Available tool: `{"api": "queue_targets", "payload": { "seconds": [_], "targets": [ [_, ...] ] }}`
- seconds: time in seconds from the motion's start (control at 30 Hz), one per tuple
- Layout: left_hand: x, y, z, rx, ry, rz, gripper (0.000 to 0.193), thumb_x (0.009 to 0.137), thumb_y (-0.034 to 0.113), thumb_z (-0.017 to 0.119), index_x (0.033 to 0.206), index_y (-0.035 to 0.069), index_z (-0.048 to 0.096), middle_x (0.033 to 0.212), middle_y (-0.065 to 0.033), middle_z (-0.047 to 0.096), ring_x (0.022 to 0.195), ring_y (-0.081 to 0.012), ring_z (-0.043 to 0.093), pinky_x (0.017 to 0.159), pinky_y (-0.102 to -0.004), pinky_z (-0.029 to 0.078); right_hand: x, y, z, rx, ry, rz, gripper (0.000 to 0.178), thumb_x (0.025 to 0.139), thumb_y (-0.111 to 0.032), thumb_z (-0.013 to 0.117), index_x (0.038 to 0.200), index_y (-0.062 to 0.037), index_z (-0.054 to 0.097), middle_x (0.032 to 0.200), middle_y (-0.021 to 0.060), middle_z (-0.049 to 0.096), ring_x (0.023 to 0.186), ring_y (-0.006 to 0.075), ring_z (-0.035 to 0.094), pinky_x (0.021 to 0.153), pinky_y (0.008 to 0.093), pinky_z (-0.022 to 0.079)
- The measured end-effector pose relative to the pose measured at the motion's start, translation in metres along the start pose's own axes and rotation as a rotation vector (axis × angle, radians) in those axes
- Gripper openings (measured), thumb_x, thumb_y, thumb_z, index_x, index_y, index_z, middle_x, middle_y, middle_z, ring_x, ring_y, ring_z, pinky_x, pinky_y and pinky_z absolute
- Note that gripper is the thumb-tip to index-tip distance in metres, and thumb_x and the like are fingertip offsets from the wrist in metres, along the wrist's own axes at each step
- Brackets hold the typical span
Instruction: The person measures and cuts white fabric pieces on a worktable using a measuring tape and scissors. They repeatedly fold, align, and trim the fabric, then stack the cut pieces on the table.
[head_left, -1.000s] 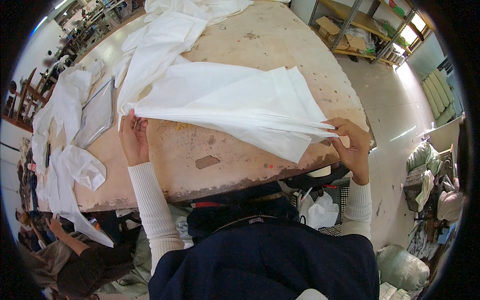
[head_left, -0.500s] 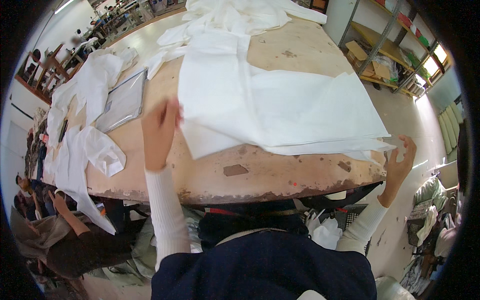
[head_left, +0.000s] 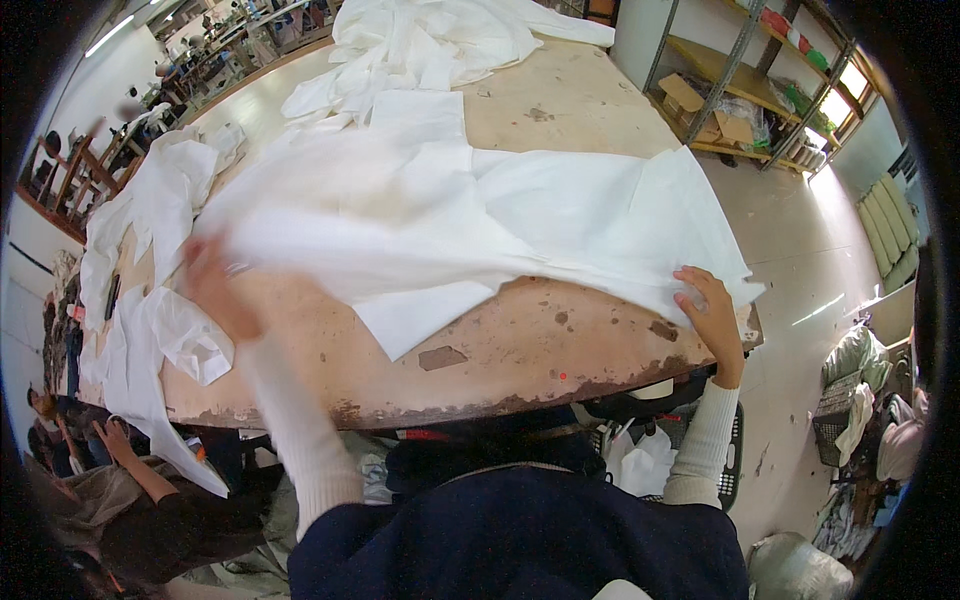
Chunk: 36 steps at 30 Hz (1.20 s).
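A large white cloth piece [head_left: 470,215] lies spread across a worn wooden table [head_left: 520,350]. My left hand [head_left: 215,290], blurred by motion, grips the cloth's left edge above the tabletop. Near the table's right front corner my right hand [head_left: 708,310] pinches the cloth's right edge. More white cloth pieces [head_left: 430,40] are heaped at the far end of the table.
Smaller white cloth pieces [head_left: 170,330] hang over the table's left side. A person [head_left: 130,480] crouches on the floor at lower left. Metal shelving [head_left: 740,90] with boxes stands at the right. Bags and bundles [head_left: 860,400] sit on the floor at far right.
The cloth has been pulled open and spread wider over the table. My left hand swept out to the left with its edge; my right hand came up onto the table's right corner.
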<state>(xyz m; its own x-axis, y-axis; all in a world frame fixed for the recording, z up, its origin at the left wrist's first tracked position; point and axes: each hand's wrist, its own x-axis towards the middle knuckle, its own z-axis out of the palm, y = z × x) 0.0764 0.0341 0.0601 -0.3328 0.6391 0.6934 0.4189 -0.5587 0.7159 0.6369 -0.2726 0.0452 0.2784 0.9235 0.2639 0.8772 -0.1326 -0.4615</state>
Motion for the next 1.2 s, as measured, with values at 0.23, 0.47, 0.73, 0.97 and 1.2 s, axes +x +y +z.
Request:
{"api": "queue_targets", "payload": {
  "seconds": [0.23, 0.47, 0.73, 0.97, 1.2],
  "targets": [
    [-0.064, 0.216, -0.129, 0.208, 0.567, 0.6, 0.03, 0.091, 0.023, 0.042, 0.112, 0.003, 0.051, 0.107, -0.0174, 0.053, 0.087, -0.0272, 0.051, 0.077, -0.0378, 0.046, 0.003, -0.018, 0.0, -0.137, -0.051, -0.096, 0.027, 0.079, -0.011, 0.06, 0.105, -0.0045, 0.06, 0.101, 0.0136, 0.061, 0.093, 0.031, 0.057, 0.083, 0.0371, 0.042],
    [-0.105, 0.202, 0.111, 0.123, -1.308, 0.537, 0.065, 0.078, 0.033, 0.063, 0.135, 0.02, 0.035, 0.136, -0.0108, 0.037, 0.127, -0.035, 0.029, 0.104, -0.0544, 0.019, 0.09, -0.04, -0.028, 0.167, 0.321, -0.3, 0.02, 0.093, -0.015, 0.049, 0.098, 0.0024, 0.055, 0.094, 0.0184, 0.061, 0.083, 0.0317, 0.059, 0.074, 0.0366, 0.045],
    [0.012, 0.166, 0.134, 0.789, -1.263, 0.763, 0.049, 0.071, 0.041, 0.07, 0.113, 0.017, 0.06, 0.102, -0.0044, 0.065, 0.103, -0.0244, 0.055, 0.093, -0.0469, 0.034, 0.099, -0.049, -0.087, -0.071, 0.248, -0.428, 0.017, 0.081, -0.006, 0.061, 0.096, 0.0008, 0.059, 0.094, 0.0124, 0.059, 0.088, 0.0259, 0.057, 0.077, 0.0313, 0.043],
    [0.086, 0.216, -0.004, 0.473, -0.269, 1.043, 0.024, 0.059, 0.007, 0.069, 0.083, 0.008, 0.068, 0.119, -0.0081, 0.059, 0.11, -0.025, 0.054, 0.091, -0.0352, 0.042, 0.014, -0.061, -0.122, -0.187, 0.27, -0.422, 0.018, 0.081, -0.013, 0.064, 0.095, -0.0018, 0.062, 0.103, 0.0139, 0.06, 0.094, 0.0318, 0.056, 0.082, 0.034, 0.043],
    [0.028, 0.12, 0.018, 0.446, -0.988, 0.172, 0.053, 0.068, 0.041, 0.075, 0.106, 0.006, 0.067, 0.147, -0.0182, 0.023, 0.138, -0.0351, 0.013, 0.112, -0.0441, 0.011, 0.078, -0.02, -0.092, 0.184, -0.295, -0.133, 0.026, 0.082, -0.025, 0.065, 0.095, -0.0027, 0.064, 0.13, 0.014, 0.048, 0.122, 0.0261, 0.044, 0.103, 0.0391, 0.032]
  ]
}}
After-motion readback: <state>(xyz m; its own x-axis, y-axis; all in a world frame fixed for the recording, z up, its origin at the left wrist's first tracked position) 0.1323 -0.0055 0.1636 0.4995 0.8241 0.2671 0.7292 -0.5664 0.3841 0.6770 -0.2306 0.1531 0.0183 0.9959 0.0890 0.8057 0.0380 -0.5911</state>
